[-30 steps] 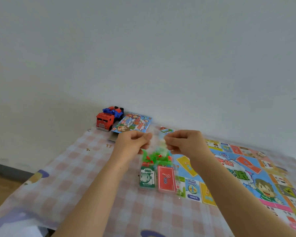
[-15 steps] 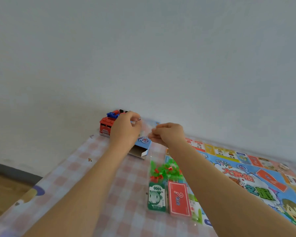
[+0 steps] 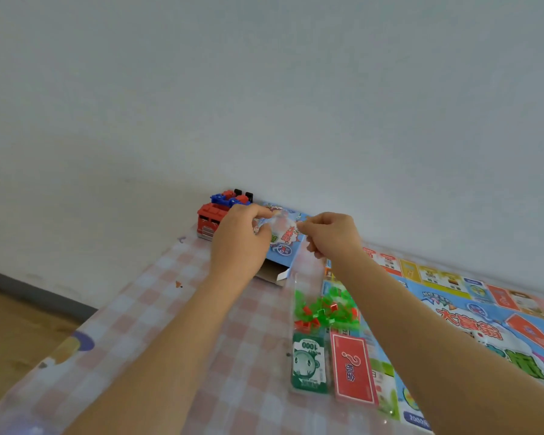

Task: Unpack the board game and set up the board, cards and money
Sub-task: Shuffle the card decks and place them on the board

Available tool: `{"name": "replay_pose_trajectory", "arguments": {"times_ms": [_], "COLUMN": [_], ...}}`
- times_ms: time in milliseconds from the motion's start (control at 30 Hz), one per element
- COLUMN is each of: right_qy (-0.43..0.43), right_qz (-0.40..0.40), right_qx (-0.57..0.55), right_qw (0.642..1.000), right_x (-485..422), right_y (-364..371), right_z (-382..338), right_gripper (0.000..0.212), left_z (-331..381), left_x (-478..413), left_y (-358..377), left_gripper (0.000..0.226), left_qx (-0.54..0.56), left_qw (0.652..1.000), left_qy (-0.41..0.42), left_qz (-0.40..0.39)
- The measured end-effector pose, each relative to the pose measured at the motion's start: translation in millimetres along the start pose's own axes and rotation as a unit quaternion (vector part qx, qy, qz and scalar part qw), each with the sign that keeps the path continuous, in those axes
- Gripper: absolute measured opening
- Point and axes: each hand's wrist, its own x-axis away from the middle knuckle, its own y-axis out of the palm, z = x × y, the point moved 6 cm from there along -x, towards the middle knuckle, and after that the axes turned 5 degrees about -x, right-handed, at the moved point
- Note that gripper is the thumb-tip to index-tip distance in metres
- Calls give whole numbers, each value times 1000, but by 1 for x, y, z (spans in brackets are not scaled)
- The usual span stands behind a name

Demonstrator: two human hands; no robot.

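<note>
- Hands sit slightly further apart than half a second ago; crinkled clear film now shows stretched between them.
- Left hand (image 3: 237, 243): thumb and fingertips pinched on the top of the plastic bag (image 3: 278, 221), other fingers curled.
- Right hand (image 3: 330, 237): fingers curled, pinching the same film from the other side.
- Bag is thin and transparent; its lower part lies on the checked tablecloth (image 3: 170, 309), overlapping the board's left edge.
- Inside it: small translucent green and red houses (image 3: 325, 310), a green "1000" money stack (image 3: 308, 362), and a red card stack (image 3: 354, 368) with a question mark.
- Board (image 3: 471, 312): glossy printed sheet, flat on the table's right side.
- Box (image 3: 283, 249): blue cardboard, end flap open, at the far edge under the hands.
- Toy truck (image 3: 212, 215): blocky red and blue plastic, far left corner, against the wall.
</note>
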Motion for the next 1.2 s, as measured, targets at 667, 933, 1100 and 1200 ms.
{"name": "replay_pose_trajectory", "arguments": {"times_ms": [667,933,1100,1200], "right_qy": [-118,-108,-65,-39], "right_qz": [-139,-164,-202,-214], "right_qx": [466,542,554,534], "right_qw": [866,817,805,817], "right_x": [133,140,140,140], "right_y": [-62,-39,-32,-34], "right_z": [20,6,8,8], "right_gripper": [22,46,44,35], "left_z": [49,46,47,45], "left_x": [103,104,105,104], "left_y": [37,38,40,40], "left_gripper": [21,32,33,30], "left_qx": [74,49,48,54], "left_qw": [982,987,986,986], "left_qy": [49,47,44,48], "left_qz": [-166,-147,-153,-152]}}
